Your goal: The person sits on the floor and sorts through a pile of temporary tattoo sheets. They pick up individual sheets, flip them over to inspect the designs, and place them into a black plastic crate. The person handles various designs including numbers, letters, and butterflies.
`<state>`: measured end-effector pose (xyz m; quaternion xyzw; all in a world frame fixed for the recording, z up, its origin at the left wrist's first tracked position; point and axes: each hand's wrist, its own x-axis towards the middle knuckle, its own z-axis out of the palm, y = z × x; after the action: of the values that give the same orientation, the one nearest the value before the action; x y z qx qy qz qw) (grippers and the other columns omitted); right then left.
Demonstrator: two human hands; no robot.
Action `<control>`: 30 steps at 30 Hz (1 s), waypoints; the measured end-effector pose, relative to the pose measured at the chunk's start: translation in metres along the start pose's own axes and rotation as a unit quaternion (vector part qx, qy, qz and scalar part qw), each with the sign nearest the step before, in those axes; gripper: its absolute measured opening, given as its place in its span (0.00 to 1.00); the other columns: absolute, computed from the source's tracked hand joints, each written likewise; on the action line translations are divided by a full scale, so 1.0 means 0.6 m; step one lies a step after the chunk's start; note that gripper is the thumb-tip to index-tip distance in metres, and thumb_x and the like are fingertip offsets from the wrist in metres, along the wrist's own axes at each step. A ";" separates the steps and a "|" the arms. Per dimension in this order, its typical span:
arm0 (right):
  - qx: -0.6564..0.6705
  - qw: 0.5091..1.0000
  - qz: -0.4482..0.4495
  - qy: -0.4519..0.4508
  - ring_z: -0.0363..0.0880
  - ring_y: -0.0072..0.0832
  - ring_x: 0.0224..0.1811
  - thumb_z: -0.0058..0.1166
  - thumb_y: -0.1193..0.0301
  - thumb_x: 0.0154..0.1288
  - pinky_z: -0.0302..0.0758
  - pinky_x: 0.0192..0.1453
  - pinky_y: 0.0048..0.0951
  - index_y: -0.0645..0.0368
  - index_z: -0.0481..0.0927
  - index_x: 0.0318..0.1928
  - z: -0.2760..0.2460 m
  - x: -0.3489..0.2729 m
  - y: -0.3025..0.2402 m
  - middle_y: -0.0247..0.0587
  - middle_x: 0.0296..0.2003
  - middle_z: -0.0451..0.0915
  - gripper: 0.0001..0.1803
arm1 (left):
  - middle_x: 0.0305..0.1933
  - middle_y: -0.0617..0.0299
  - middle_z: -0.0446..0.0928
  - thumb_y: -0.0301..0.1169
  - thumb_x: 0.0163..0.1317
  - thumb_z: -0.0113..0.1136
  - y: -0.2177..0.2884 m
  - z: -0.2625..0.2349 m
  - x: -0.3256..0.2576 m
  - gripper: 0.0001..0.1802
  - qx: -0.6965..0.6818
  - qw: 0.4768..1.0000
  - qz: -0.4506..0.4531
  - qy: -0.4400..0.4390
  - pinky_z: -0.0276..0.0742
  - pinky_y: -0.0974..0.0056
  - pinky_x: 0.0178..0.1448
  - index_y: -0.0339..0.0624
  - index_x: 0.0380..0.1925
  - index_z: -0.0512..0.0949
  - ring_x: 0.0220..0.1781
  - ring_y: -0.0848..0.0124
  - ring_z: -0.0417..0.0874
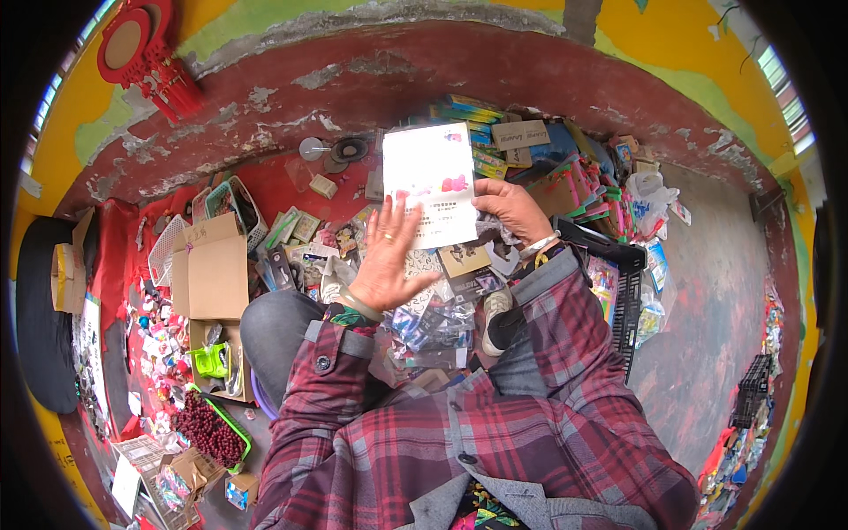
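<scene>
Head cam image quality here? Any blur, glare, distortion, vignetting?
Head view: strong fisheye bend, with the wall edge curving and black corners around the image circle; light is even and diffuse, without hard shadows; the white card in the right hand is nearly blown out, its print unreadable; the left hand shows slight softness at the fingertips; the floor clutter is reasonably sharp at centre, smeared toward the rim.

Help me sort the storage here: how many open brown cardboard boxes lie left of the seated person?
2. One large open cardboard box lies beside the left knee; a second open box, just below it, holds a green item. Others may be hidden in the clutter.
</scene>
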<state>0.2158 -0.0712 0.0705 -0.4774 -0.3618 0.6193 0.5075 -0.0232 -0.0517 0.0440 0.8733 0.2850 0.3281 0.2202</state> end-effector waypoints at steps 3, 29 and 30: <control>-0.008 0.999 0.023 -0.021 0.78 0.18 0.33 0.52 0.77 0.58 0.75 0.38 0.18 0.67 0.78 0.45 -0.015 -0.003 -0.005 0.36 0.36 0.81 0.13 | 0.69 0.46 0.53 0.44 0.59 0.54 -0.030 -0.003 0.006 0.39 -0.315 0.934 -0.112 0.130 0.45 0.58 0.72 0.35 0.65 0.54 0.72 0.58 0.51; -0.135 0.972 0.091 -0.167 0.77 0.19 0.39 0.55 0.77 0.58 0.72 0.46 0.19 0.70 0.78 0.47 -0.003 -0.025 -0.003 0.36 0.40 0.81 0.16 | 0.55 0.51 0.72 0.34 0.66 0.49 -0.046 -0.037 0.001 0.22 -0.755 0.614 -0.196 0.121 0.69 0.53 0.61 0.35 0.57 0.65 0.57 0.60 0.73; -0.136 0.974 0.085 -0.157 0.77 0.19 0.39 0.55 0.76 0.58 0.72 0.45 0.19 0.70 0.78 0.46 -0.003 -0.025 -0.001 0.36 0.39 0.81 0.15 | 0.55 0.51 0.72 0.34 0.66 0.48 -0.043 -0.038 0.002 0.21 -0.756 0.612 -0.196 0.126 0.69 0.53 0.60 0.35 0.57 0.65 0.57 0.60 0.73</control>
<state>0.2182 -0.0856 0.0741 -0.4678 -0.4760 0.6724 0.3200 -0.0475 -0.0273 0.0455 0.2713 0.1250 0.4830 0.8231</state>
